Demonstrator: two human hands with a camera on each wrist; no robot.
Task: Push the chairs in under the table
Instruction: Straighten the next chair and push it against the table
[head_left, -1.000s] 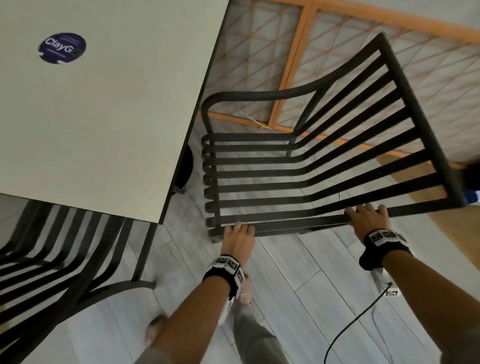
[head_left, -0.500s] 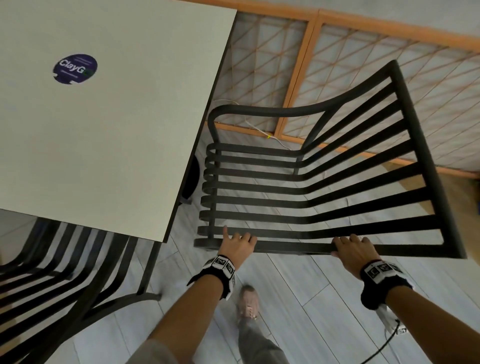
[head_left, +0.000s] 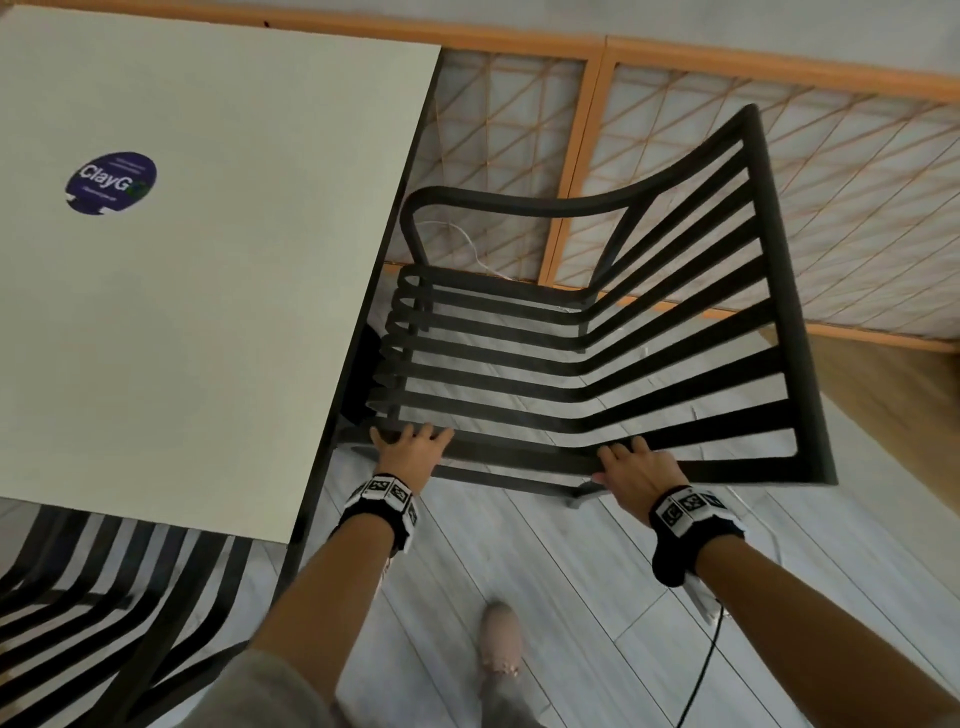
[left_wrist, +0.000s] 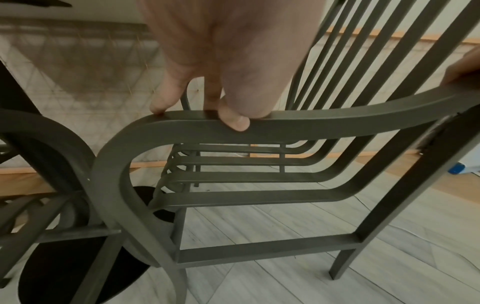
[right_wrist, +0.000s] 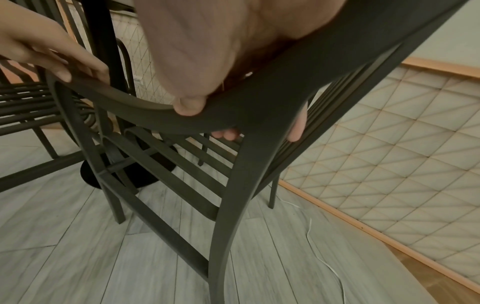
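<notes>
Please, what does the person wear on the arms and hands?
Both forearms are bare, without sleeves. Each wrist carries a black band with white square tags printed with black patterns: left band, right band. A black cable hangs from the right band. The hands have no gloves.

Black slatted chair (head_left: 571, 364), pale cream table (head_left: 208, 312) — purple sticker (head_left: 111, 182), grey floor (head_left: 519, 571).

Grey plank floor (head_left: 545, 582) carrying bench and chairs

The floor bears the black slatted chair (head_left: 571, 364) on its legs, just beside the pale bench (head_left: 208, 312), whose round black base (right_wrist: 155, 168) stands on the planks. A 2nd slatted chair (head_left: 93, 597) sits partly under the bench's near edge. A thin white cable (right_wrist: 324, 261) trails over the floor near the lattice wall panel (head_left: 857, 208). A round purple sticker (head_left: 111, 182) lies on the bench top.
</notes>
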